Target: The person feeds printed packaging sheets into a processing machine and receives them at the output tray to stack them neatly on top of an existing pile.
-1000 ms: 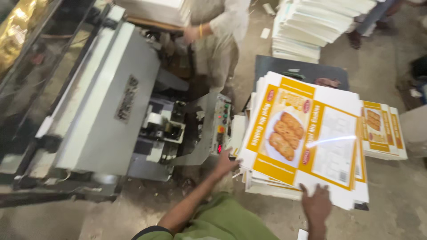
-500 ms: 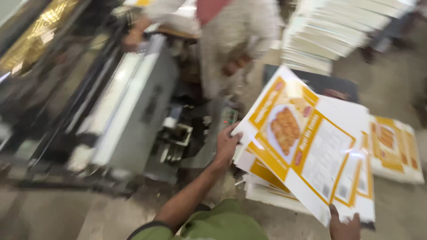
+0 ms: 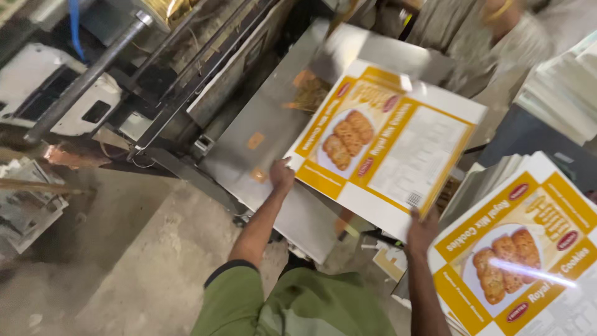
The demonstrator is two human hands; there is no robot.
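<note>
I hold a flat printed carton sheet (image 3: 385, 143), white and yellow with a picture of cookies, over the shiny metal table (image 3: 273, 137) of a press machine. My left hand (image 3: 281, 175) grips the sheet's near left edge. My right hand (image 3: 421, 229) grips its near right corner. The sheet is tilted and hangs just above the metal surface. A stack of the same printed sheets (image 3: 528, 255) lies at my right.
Dark machine frame and rollers (image 3: 174, 68) fill the upper left. Another person in a light shirt (image 3: 491, 37) stands behind the machine. White sheet piles (image 3: 559, 93) stand at the far right. Concrete floor (image 3: 124, 261) lies at the lower left.
I have lifted one sheet off the stack and swung it left over the machine's metal table. My view turned left toward the machine; the stack now sits at my right.
</note>
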